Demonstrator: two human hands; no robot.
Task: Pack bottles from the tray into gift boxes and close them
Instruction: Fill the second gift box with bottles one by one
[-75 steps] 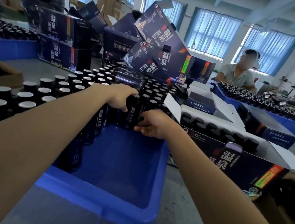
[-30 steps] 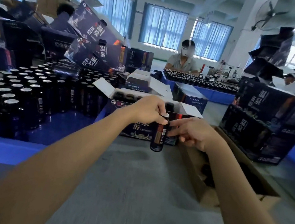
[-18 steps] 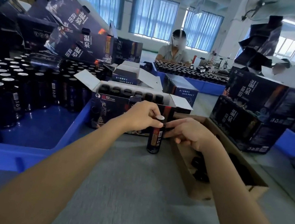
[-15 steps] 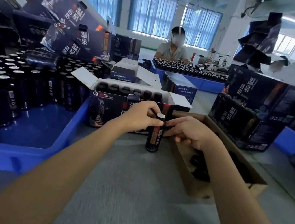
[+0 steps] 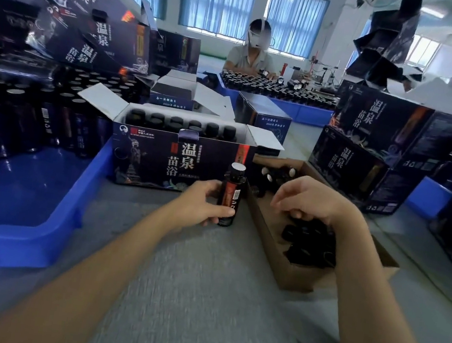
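Note:
A dark bottle (image 5: pixel 230 195) with a silver-topped cap and a red label stands upright on the grey table, and my left hand (image 5: pixel 200 204) grips its body. Just behind it an open dark gift box (image 5: pixel 174 161) holds a row of black-capped bottles. The blue tray (image 5: pixel 26 201) at the left carries several more bottles along its far side. My right hand (image 5: pixel 308 200) hovers with loosely curled fingers over a brown cardboard box (image 5: pixel 274 251) of black caps and holds nothing that I can see.
Closed dark gift boxes (image 5: pixel 372 151) are stacked at the right and more lean in a pile at the back left (image 5: pixel 75 13). A person (image 5: pixel 252 56) sits across the table behind another blue tray of bottles (image 5: pixel 276 91).
My left hand has slid from the bottle's cap down to its body. My right hand has left the bottle and moved right, over the cardboard box.

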